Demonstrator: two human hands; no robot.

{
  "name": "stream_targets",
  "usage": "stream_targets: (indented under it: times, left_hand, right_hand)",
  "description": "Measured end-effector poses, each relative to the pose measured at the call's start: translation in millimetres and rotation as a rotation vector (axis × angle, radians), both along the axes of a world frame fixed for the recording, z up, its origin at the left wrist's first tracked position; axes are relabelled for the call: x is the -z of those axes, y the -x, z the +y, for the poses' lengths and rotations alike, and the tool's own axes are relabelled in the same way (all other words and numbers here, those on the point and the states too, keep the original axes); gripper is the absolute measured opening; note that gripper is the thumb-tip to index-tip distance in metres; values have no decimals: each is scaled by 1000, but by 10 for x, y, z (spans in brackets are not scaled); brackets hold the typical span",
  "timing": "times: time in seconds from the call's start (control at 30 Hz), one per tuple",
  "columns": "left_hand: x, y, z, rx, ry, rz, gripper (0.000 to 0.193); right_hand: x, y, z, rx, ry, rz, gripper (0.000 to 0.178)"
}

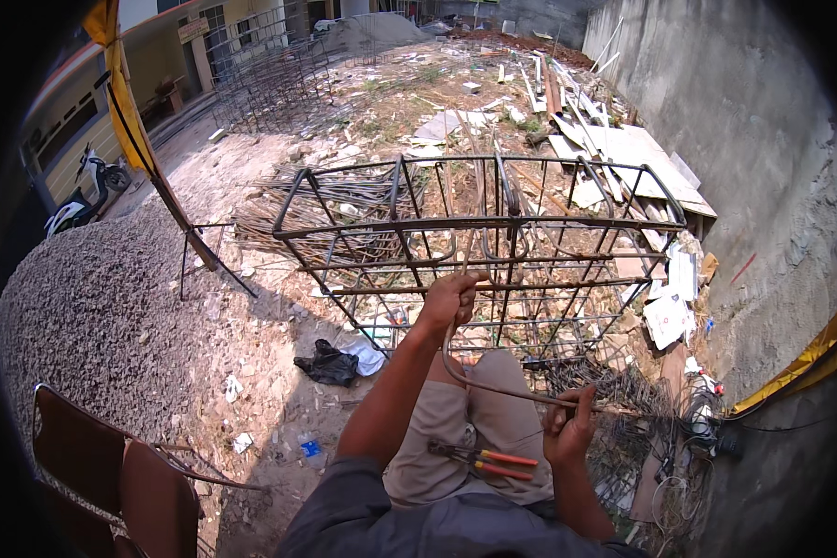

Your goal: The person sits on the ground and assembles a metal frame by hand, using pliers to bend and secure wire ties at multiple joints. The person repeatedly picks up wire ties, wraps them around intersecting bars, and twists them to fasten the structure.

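A bent steel bar (504,390) runs from the rebar cage, curves in front of my knees and continues to the right. My left hand (451,299) is closed around its upright part, close to the near side of the cage. Further right, my right hand (570,426) grips the same bar, fingers curled about it. The rebar cage (474,223) of dark rods and bent hoops stands just beyond my knees. Pincers (493,462) with orange handles lie across my lap, touched by neither hand.
Loose rebar rods (325,223) are piled left of the cage, near a gravel heap (84,316). A brown chair (163,493) stands lower left. Tangled wire (614,391) lies at right, below a concrete wall (744,139). Boards (637,153) and rubble cover the ground beyond.
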State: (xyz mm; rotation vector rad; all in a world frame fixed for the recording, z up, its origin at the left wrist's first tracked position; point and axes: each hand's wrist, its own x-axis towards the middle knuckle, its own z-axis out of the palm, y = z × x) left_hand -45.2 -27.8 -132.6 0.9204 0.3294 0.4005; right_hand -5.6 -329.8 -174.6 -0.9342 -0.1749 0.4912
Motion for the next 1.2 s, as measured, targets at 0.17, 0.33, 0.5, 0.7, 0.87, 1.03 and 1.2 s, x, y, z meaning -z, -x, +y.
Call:
stream_targets:
  times: [0.17, 0.33, 0.5, 0.7, 0.87, 1.03, 1.2]
  left_hand:
    - [42, -122, 119, -63, -151, 67, 30]
    - [-102, -136, 132, -37, -380, 210, 50]
    - [-172, 145, -62, -86, -315, 174, 50]
    - [-165, 229, -318, -22, -346, -98, 77]
    - [-293, -68, -127, -34, -344, -175, 80]
    - [-247, -237, 57, -89, -391, -165, 73]
    - [-131, -331, 253, -134, -400, -186, 65]
  right_hand:
    - [-266, -374, 202, 46, -15, -44, 50]
    - [-393, -647, 298, 97, -19, -33, 48]
    - [-587, -926, 448, 207, -36, -120, 48]
    - [-667, -1358, 635, 225, -69, -149, 49]
    - [-701, -1576, 885, 239, -83, -94, 50]
    - [-751, -1641, 1087, 197, -66, -45, 48]
    - [-798, -1709, 1327, 221, -6, -86, 49]
